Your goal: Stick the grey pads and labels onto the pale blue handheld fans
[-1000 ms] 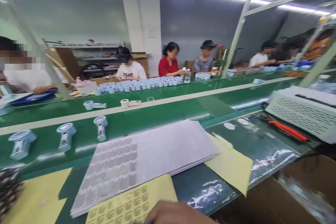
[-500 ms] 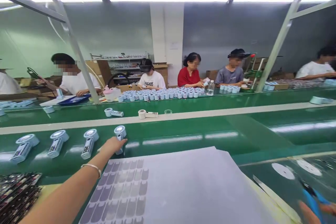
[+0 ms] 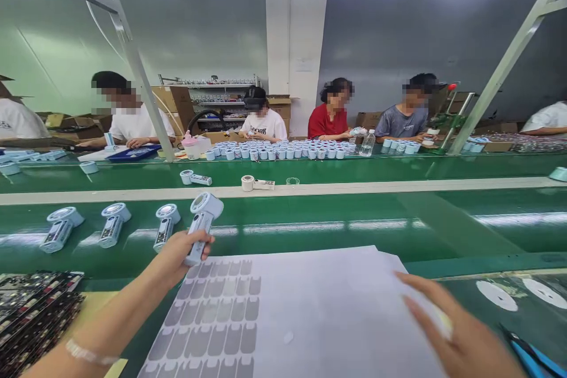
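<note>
Gripping handle of lt-blue device (image 3: 208, 205) in L hand (image 3: 188, 250), w/ fingers wrapped round it. Tilted, w/ round head at 1 o'clock of L hand & handle end by top L corner of sheet stack (image 3: 328, 295). Holding R hand (image 3: 452, 322) over R edge of sheet stack, blurred, w/ finger & thumb parted. Printed w/ grey patches (image 3: 217, 339) at 5 o'clock of L hand. Lined up on green belt (image 3: 336, 207) at 9–10 o'clock of L hand: 3 lt-blue units (image 3: 112, 227). Piled at 8 o'clock: dark boards (image 3: 39, 319). Lying at 2 o'clock of L hand: off-white unit (image 3: 259, 184). Placed at 2 o'clock of R hand: white discs (image 3: 496, 295); at 3–4, blue pliers (image 3: 535, 360), cut off by frame. Massed farther off at 1–2 o'clock of L hand: lt-blue cups (image 3: 290, 153), before co-workers (image 3: 328, 121).
</note>
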Available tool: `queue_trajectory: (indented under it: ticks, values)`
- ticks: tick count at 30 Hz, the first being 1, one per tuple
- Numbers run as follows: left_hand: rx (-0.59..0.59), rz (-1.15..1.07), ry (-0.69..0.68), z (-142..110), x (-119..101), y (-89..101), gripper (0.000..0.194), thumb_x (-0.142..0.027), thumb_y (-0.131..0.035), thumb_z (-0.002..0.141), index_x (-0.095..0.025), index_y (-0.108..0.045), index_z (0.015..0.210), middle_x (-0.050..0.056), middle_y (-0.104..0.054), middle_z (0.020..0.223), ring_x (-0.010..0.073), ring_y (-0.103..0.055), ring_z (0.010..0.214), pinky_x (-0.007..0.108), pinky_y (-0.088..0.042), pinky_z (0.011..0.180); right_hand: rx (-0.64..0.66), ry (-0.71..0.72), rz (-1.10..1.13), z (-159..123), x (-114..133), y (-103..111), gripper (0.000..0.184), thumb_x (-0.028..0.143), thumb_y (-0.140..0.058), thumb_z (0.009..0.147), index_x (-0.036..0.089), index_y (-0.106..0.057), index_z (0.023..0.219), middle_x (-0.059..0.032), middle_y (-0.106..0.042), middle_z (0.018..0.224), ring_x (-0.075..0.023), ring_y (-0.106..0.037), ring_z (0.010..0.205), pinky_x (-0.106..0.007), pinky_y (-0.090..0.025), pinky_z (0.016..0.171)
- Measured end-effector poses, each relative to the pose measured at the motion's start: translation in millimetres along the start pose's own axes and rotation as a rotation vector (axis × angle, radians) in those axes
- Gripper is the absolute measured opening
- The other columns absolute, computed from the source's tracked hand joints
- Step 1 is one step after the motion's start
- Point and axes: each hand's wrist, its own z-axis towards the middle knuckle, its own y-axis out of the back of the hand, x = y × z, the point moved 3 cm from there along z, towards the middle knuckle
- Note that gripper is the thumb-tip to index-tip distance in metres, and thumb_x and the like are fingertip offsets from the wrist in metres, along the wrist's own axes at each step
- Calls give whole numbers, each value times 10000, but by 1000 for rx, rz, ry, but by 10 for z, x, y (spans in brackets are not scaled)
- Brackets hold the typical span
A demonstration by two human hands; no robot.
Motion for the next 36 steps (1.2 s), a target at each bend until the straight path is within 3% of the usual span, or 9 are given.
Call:
queue_trajectory:
  ticks: [4, 6, 9, 13, 18, 22, 28, 32, 36]
  values:
    - [52, -278, 108, -636, 210, 147, 205, -283, -581, 772, -122, -669, 864, 57, -561, 616, 151, -454, 432, 255, -407, 361, 579, 201, 117, 265, 1174, -681, 391, 303, -407, 1014, 188, -494, 1378, -73, -535, 1346, -241, -509, 1218, -393, -456, 1025]
    - [-36, -342, 199, -870, 378, 259, 274, -289, -580, 763, -118, -683, 950, 102, -626, 694, 187, -509, 458, 290, -452, 367, 628, 231, 93, 377, 1570, -946, 406, 185, -490, 982, 189, -489, 1388, -85, -603, 1245, -246, -564, 1133, -369, -505, 937]
    - [-111, -421, 330, -1065, 667, 411, 353, -255, -619, 754, -147, -675, 1086, 140, -694, 975, 252, -636, 620, 335, -544, 454, 625, 216, 36, 456, 1828, -1260, 454, 107, -589, 949, 144, -480, 1389, -115, -650, 1094, -277, -591, 1054, -389, -516, 873]
    - [-115, -508, 371, -1172, 916, 518, 340, -227, -638, 771, -170, -676, 1105, 130, -678, 1113, 271, -677, 733, 337, -579, 499, 577, 177, 36, 441, 1888, -1466, 328, 91, -649, 955, 149, -562, 1266, -71, -623, 1107, -267, -569, 1087, -431, -496, 921]
    - [-114, -606, 376, -1289, 879, 442, 269, -198, -516, 873, -114, -684, 1066, 109, -654, 811, 166, -599, 558, 253, -565, 475, 510, 120, 149, 427, 1935, -1455, 300, 63, -647, 959, 160, -570, 1232, -38, -621, 1093, -232, -594, 1041, -410, -517, 919]
    - [-37, -714, 386, -1292, 787, 321, 279, -199, -458, 913, -70, -677, 1029, 79, -581, 704, 135, -552, 505, 224, -546, 437, 489, 17, 173, 396, 1933, -1431, 398, 86, -701, 931, 163, -543, 1288, -73, -589, 1173, -290, -550, 1121, -510, -474, 972]
    - [-19, -781, 370, -1168, 775, 170, 176, -130, -484, 908, -44, -637, 914, 203, -664, 963, 257, -696, 786, 351, -630, 654, 489, -144, 443, 377, 1882, -1538, 307, 90, -675, 954, 153, -570, 1236, -32, -631, 1034, -246, -612, 1000, -493, -477, 968]
    - [50, -823, 330, -1082, 790, 77, 134, -129, -511, 906, -40, -600, 952, 285, -608, 1158, 360, -649, 1036, 466, -608, 798, 562, -296, 747, 475, 1784, -1635, 183, 153, -669, 978, 128, -595, 1144, -20, -640, 950, -212, -648, 890, -412, -543, 871]
    - [32, -867, 343, -1079, 758, 33, 117, -130, -500, 926, -47, -581, 909, 243, -645, 1044, 330, -684, 942, 426, -627, 730, 600, -382, 1017, 514, 1792, -1510, 278, 240, -750, 905, 135, -578, 1096, -28, -655, 926, -225, -646, 927, -413, -505, 915]
